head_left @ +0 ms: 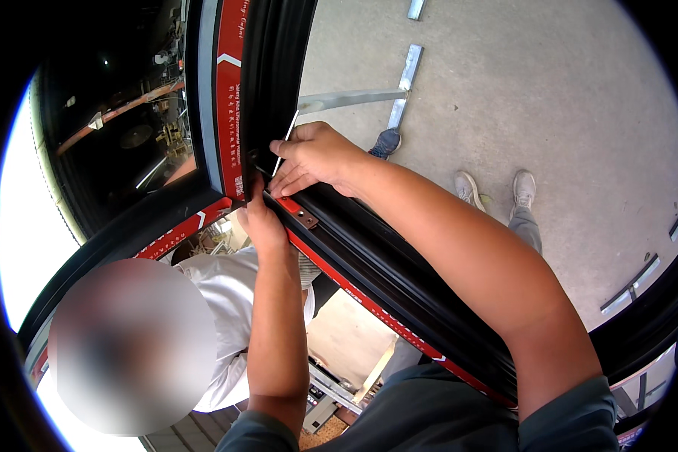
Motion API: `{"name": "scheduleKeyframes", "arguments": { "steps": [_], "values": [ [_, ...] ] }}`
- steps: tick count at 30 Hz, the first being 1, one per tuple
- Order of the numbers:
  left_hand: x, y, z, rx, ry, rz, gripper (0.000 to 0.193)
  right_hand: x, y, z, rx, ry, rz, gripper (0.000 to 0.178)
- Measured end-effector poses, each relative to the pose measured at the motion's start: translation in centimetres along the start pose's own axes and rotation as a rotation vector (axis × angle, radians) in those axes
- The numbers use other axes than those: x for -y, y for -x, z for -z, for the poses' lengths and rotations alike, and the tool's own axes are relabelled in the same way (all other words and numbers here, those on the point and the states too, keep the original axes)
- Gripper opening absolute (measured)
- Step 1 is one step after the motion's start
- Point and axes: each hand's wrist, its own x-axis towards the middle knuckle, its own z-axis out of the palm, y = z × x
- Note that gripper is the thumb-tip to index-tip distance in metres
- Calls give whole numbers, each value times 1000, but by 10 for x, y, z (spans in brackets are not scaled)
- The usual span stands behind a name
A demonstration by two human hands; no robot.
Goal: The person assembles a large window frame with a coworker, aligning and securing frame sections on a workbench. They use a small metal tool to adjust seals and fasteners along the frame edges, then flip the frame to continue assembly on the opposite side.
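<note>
A thin silver rod (284,147) is pinched in my right hand (309,160), its upper end sticking out past the fingers. This hand is at the corner where two black window frames meet. Just below it, a small brown metal plate with holes (304,217) lies on the lower black frame (377,260), over red protective tape. My left hand (262,220) comes up from below to the same corner, its fingers closed close to the right fingertips. What they grip is hidden by the frame. The glazed sash (207,98), also red-taped, stands to the left.
A person in a white shirt (222,294) is close at the left, behind the frame. Beyond the frame, shoes of other people (523,187) show on the concrete floor (580,113). A metal stand (405,83) is at the top, and metal bars (631,285) lie at the right.
</note>
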Motion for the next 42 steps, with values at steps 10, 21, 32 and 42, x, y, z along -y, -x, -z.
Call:
{"name": "scheduleKeyframes", "arguments": {
  "steps": [10, 21, 32, 42],
  "values": [
    [5, -6, 11, 87, -26, -32, 33, -5, -13, -2, 90, 363, 165, 29],
    [-7, 4, -3, 71, -19, 13, 33, 2, -3, -13, -4, 808, 423, 21],
    [-6, 1, -3, 62, 6, 16, 33, 2, -5, -17, -108, 952, 531, 20],
    [-6, 8, -4, 122, 180, 14, 23, -2, -5, -18, -100, 1047, 498, 22]
  ]
}}
